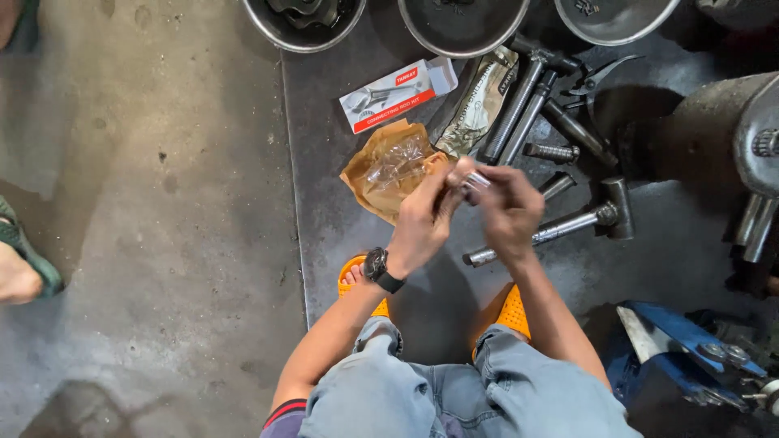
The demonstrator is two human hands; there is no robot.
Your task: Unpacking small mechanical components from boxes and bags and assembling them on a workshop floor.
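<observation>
- Orange sandals [513,312] sit at six o'clock, below the hands.
- Left hand [422,221], wearing a watch [378,268], pinches the small metal part [474,183] with curled fingers.
- Right hand [510,212] closes on the same part from the three o'clock side.
- A steel rod [545,234] lies just beyond, at four o'clock.
- A brown wrapper [388,169] lies at ten o'clock.
- A white box [396,94] lies at eleven o'clock, bowls [462,24] at twelve.
</observation>
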